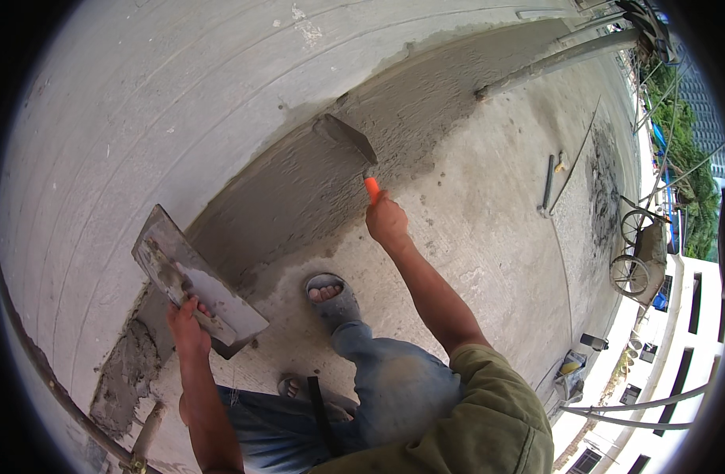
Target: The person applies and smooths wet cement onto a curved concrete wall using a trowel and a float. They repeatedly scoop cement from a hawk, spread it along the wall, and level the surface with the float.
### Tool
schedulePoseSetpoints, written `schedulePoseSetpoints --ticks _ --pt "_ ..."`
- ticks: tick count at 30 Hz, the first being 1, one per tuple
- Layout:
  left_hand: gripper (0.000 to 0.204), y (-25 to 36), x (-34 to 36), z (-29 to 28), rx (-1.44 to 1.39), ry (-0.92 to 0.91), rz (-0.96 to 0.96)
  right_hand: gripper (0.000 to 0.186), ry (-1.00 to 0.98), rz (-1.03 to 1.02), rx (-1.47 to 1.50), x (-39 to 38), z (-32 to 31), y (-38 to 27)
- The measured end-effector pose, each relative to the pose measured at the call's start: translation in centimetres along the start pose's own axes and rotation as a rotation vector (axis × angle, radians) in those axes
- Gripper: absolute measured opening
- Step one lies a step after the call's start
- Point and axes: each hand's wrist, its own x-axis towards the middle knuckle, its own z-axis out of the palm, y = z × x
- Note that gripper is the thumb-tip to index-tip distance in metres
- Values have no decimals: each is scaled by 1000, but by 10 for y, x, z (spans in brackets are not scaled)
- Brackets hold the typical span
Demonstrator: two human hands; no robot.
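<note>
The right hand (pixel 387 221) is gripping an orange-handled trowel (pixel 350 140) over wet mortar (pixel 279 193) along the lower edge of the wall (pixel 180 103); the left hand (pixel 190 327) is clutching a rectangular float (pixel 214 294) by the mortar's near end.

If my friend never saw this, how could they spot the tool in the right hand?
Find the pale wall, then the dark cement strip along it. Over that strip, the right hand holds a trowel. Unlike the wide flat tool in the left hand, its handle is orange.
</note>
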Motion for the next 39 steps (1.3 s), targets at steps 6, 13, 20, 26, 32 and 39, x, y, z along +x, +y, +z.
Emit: schedulePoseSetpoints --ticks 6,13,20,26,32,39 --pt "20 -3 1 -1 -9 14 -2 29 22 -25 57 -17 17 -3" --pt "20 -2 -1 -3 -19 26 15 26 -70 -193 120 -72 15 -20" --pt "19 -1 -7 4 -35 46 -6 26 -230 -294 381 -102 17 -30" --pt "20 -8 -14 2 -18 39 -71 27 -393 -236 796 -103 8 -31" --pt "20 -9 -16 6 -22 29 -83 20 -438 192 1281 -66 -29 -18" --pt "20 -10 -11 5 -2 15 -72 15 -375 297 1287 10 -40 -5"
